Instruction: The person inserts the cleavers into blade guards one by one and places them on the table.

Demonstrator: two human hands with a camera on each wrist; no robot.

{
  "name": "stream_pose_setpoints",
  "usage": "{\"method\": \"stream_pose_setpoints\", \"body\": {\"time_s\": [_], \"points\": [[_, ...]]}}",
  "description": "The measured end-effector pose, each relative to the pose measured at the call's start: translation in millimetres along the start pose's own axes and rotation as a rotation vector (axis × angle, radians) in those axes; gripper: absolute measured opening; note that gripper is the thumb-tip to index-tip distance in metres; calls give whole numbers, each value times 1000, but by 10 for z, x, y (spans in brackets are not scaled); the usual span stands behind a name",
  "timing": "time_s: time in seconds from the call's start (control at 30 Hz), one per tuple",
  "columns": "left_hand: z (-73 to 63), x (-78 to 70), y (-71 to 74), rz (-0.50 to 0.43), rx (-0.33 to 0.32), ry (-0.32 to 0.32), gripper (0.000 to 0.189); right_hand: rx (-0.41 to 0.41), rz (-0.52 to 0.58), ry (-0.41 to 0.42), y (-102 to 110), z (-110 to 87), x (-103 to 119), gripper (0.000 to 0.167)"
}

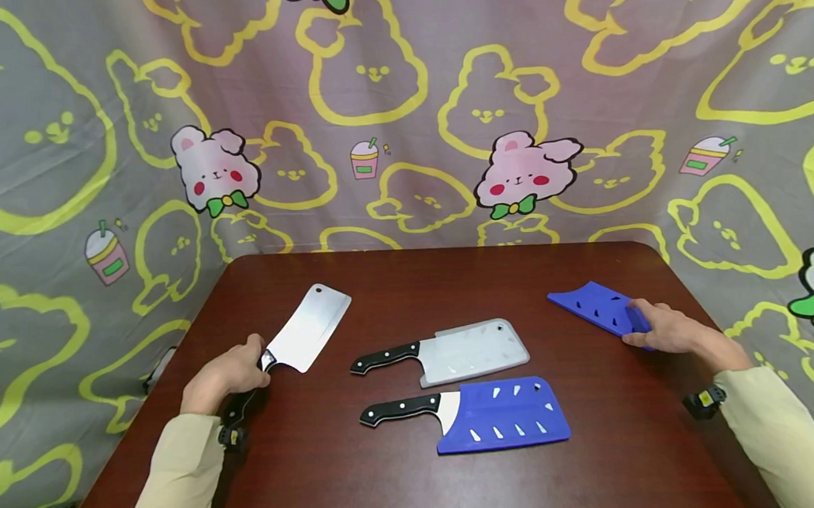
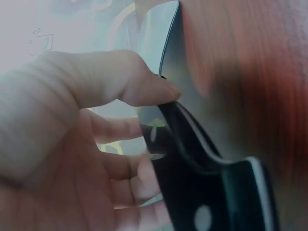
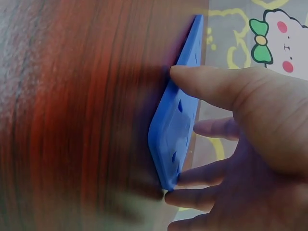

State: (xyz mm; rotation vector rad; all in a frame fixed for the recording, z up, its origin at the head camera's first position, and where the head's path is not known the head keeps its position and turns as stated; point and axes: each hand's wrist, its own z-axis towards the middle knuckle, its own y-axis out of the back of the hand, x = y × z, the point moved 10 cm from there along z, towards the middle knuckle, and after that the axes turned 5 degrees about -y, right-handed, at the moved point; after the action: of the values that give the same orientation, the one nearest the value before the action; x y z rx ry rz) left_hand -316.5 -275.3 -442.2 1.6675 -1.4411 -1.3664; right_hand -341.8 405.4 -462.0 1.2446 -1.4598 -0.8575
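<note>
My left hand [image 1: 229, 377] holds a bare cleaver [image 1: 311, 326] at the left of the table, its blade pointing away and to the right. In the left wrist view the thumb presses by the bolster of the black handle [image 2: 192, 144], with the other fingers on its far side. At the right, my right hand [image 1: 667, 330] grips one end of a blue blade cover [image 1: 592, 305] with slots. The right wrist view shows the thumb on one edge of the blue cover [image 3: 178, 120] and fingers at the other; it appears to lie on the table.
Mid-table lies a black-handled cleaver in a translucent whitish cover [image 1: 476, 351]. Nearer to me is another cleaver in a blue cover [image 1: 508, 415]; both handles point left. The dark brown table [image 1: 408, 277] ends at a patterned curtain [image 1: 400, 145] behind and at the sides.
</note>
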Motion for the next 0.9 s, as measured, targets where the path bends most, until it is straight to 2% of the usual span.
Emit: {"method": "stream_pose_setpoints", "body": {"time_s": [0.3,0.47,0.57,0.7,0.8,0.9], "points": [[11,-94,109,-57,-58,-57,45,-33,13,-63,5,-27,-32,106],[5,-152,199,-44,-98,-89,38,-110,-38,-60,96,-33,-10,112],[7,-187,237,-43,-109,-98,36,-160,-37,-62,181,-25,10,110],[26,-211,258,-47,-98,-76,33,-186,19,-43,279,-30,85,93],[37,-242,271,-43,-89,-72,32,-218,62,11,361,-59,200,66],[42,-283,291,-36,-94,-85,31,-293,104,87,464,-112,347,39]]}}
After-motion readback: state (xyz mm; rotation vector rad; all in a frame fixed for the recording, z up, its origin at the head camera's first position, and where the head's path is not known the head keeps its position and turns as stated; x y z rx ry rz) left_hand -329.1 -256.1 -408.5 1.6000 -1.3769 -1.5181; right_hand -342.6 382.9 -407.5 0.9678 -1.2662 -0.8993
